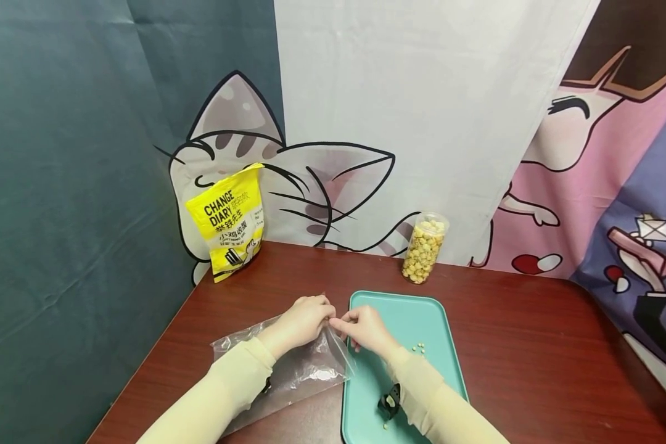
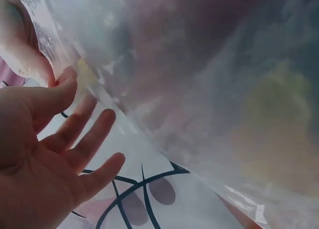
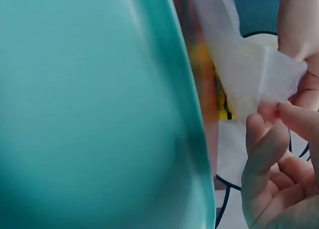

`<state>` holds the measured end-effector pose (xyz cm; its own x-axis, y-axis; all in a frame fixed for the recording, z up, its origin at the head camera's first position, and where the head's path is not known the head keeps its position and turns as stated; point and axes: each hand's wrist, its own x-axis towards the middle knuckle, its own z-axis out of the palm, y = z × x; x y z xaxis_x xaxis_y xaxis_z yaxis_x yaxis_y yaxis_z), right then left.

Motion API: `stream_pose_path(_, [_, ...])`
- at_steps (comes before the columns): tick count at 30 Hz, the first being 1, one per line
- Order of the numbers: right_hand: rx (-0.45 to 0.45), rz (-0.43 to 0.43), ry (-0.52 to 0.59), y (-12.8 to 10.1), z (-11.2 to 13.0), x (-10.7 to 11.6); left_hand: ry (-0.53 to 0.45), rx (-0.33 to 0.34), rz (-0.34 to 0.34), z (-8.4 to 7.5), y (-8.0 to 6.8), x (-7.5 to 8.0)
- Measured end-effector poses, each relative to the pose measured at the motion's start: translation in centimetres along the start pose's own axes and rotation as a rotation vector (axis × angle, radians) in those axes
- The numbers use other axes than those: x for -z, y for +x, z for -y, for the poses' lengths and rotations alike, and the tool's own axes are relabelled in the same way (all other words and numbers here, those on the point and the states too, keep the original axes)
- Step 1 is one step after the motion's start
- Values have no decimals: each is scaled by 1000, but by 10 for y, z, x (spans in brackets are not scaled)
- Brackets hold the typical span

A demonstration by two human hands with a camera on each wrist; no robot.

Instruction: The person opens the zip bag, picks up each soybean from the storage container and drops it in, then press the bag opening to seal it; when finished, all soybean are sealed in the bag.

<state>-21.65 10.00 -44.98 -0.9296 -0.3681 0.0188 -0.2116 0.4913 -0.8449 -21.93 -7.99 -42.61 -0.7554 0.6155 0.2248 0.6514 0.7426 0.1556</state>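
Nearest, a small black object [image 1: 389,402] lies at the front of the teal tray [image 1: 449,345], partly covered by the right sleeve, too small to identify; a few loose yellow pellets [image 1: 420,348] sit just right of that arm. Both forearms enter from the bottom edge, cut off by the frame.

Just beyond, the clear plastic bag [image 1: 296,364] lies flat on the dark red-brown table [image 1: 533,345], its right side overlapping the tray's left rim. The left hand [image 1: 302,320] pinches the bag's upper edge between thumb and forefinger while the remaining fingers spread loosely, as the left wrist view shows. The right hand [image 1: 366,327] pinches the same edge just beside it, fingertips nearly touching the left's; the right wrist view shows a folded corner of film held between thumb and finger. Whether the bag's mouth is open or sealed cannot be told.

Open tabletop stretches right of the tray up to the rounded table corner, and a narrower strip left of the bag.

Farther back, a clear jar of yellow pellets [image 1: 424,248] stands beyond the tray's far rim, well apart from the hands, and a yellow pouch [image 1: 227,222] leans against the cat-printed backdrop [image 1: 322,185].
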Motion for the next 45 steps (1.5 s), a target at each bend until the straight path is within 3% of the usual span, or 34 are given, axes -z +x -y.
stream_pose_path(3, [-14, 7, 12, -4, 0, -1, -33, -18, -22, -4, -3, -2])
stream_pose_path(13, [-12, 10, 76, -16, 5, -2, -111, 39, -47, -7, -11, -4])
stream_pose_path(23, [-26, 57, 134, -27, 8, 2, -176, 10, -84, -13, -12, -6])
stream_pose_path(30, [-33, 33, 200, -49, 45, 10, -185, 25, -96, -19, -16, -7])
stream_pose_path(37, [-43, 50, 207, -57, 49, 12, -168, -8, -150, -26, -17, -5])
stream_pose_path(40, [-61, 50, 236, -57, 42, 10, -209, 44, -237, -33, -19, -1])
stream_pose_path(43, [-85, 44, 292, -53, 28, 6, -311, 171, -340, -39, -22, 3])
stream_pose_path(45, [-102, 37, 329, -51, 20, 3, -392, 261, -375, -42, -25, 4])
